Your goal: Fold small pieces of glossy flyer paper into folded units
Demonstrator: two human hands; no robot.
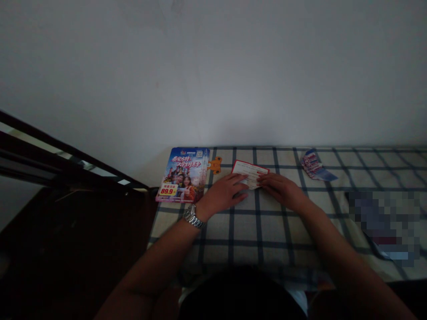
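- Centre of the frame: a red-edged white sheet (247,169) lies on the checked cloth (245,229), both hands on it!
- Left hand (230,192), watch (192,216) on its wrist: fingers loosely spread over the sheet's near left part.
- Right hand (282,190): fingertips at the right end; pinching or merely pressing, I can't tell.
- Left of centre, glossy flyers (183,178) sit stacked beside an orange bear shape (215,165).
- Right of centre: folded papers (315,166).

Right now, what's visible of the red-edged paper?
The paper looks thin and whitish, red along its top edge, with print too small to read. It slants down rightward, on or just above the checked cloth. Left-hand fingers overlap its lower left; right-hand fingers meet its right side. Folding: can't tell.
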